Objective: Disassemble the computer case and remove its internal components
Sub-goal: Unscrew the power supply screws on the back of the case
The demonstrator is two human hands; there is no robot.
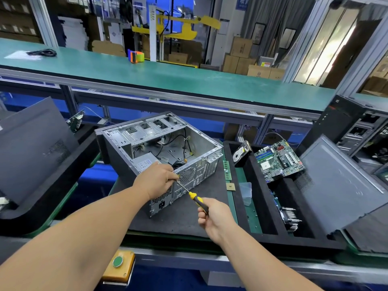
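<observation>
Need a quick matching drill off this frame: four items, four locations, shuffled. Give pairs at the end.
Items:
1. screwdriver
2. motherboard
3. RAM stick
4. power supply

Locations:
A. inside the open computer case, near corner
B. flat on the dark mat, just right of the case
C. held in the right hand, tip at the case's rear panel by the left hand
D. leaning in the black foam tray to the right

Pairs: 1-C, 2-D, 3-B, 4-A
</observation>
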